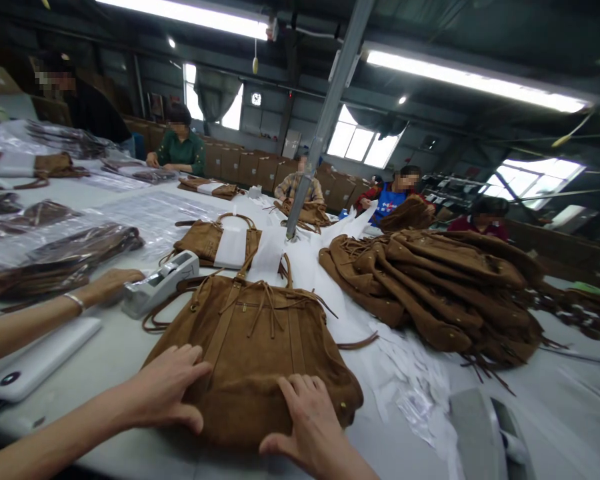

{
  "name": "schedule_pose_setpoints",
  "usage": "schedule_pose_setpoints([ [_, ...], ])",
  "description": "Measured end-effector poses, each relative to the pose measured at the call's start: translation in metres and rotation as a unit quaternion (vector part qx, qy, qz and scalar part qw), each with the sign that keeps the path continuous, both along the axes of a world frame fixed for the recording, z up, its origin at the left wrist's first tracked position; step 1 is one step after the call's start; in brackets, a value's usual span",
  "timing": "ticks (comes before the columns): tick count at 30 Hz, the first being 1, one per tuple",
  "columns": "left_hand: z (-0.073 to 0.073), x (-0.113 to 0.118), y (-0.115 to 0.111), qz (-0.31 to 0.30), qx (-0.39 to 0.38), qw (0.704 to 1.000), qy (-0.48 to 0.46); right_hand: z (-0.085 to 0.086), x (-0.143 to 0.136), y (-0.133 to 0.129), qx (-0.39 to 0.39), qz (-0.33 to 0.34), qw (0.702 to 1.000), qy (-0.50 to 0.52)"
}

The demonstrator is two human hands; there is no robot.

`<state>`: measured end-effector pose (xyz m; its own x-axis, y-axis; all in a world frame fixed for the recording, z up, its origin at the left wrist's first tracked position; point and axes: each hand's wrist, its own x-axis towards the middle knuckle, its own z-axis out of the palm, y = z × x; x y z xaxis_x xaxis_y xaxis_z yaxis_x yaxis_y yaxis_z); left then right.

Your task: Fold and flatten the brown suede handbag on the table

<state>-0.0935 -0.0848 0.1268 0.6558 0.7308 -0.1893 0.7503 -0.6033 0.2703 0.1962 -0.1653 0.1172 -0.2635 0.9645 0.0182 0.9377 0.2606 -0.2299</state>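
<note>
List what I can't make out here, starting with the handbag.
All in the head view:
Brown handbag: underside, hidden by its own body.
Wall clock: time, too small to read.
Co-worker's braceleted forearm: cut off by the left edge.
Lower-right tape dispenser: cut off by the bottom edge.

Handbag point(253, 340): is lying on the table point(380, 443) before you, your left hand point(173, 387) resting on its near left, your right hand point(305, 407) on its near right. Left of the handbag: a tape dispenser point(160, 285) is sitting, a co-worker's hand point(113, 283) reaching beside it. Farther left: bags point(75, 247) are lying in plastic. Behind: a second handbag point(193, 243) is lying. Right: paper scraps point(405, 373) are lying. Right and behind: a bag pile point(430, 287) is resting.
</note>
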Motion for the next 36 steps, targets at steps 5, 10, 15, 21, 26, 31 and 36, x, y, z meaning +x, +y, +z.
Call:
schedule_pose_setpoints([
  [5, -0.016, 0.002, -0.016, 0.012, 0.05, 0.998, 0.038, -0.016, 0.016, -0.006, 0.03, -0.008, 0.997, -0.067],
  [10, -0.034, -0.001, -0.02, 0.006, 0.062, 0.996, 0.068, -0.023, 0.036, -0.011, 0.049, 0.031, 0.994, -0.093],
  [15, -0.037, -0.007, -0.003, 0.023, 0.001, 0.997, 0.073, -0.022, 0.047, -0.001, 0.036, -0.015, 0.991, -0.126],
  [21, -0.001, -0.028, 0.019, 0.061, -0.108, 0.989, -0.076, 0.012, 0.067, 0.029, -0.039, -0.02, 0.998, -0.038],
  [26, 0.024, -0.027, 0.032, 0.071, -0.168, 0.981, -0.059, 0.027, 0.078, 0.034, -0.061, -0.026, 0.998, -0.017],
  [31, 0.029, -0.011, 0.048, 0.068, -0.11, 0.988, -0.088, 0.03, 0.079, 0.041, -0.067, -0.049, 0.996, 0.02],
  [36, 0.01, 0.004, 0.078, 0.09, -0.175, 0.98, 0.0, 0.04, 0.079, 0.067, -0.176, -0.065, 0.982, 0.027],
])
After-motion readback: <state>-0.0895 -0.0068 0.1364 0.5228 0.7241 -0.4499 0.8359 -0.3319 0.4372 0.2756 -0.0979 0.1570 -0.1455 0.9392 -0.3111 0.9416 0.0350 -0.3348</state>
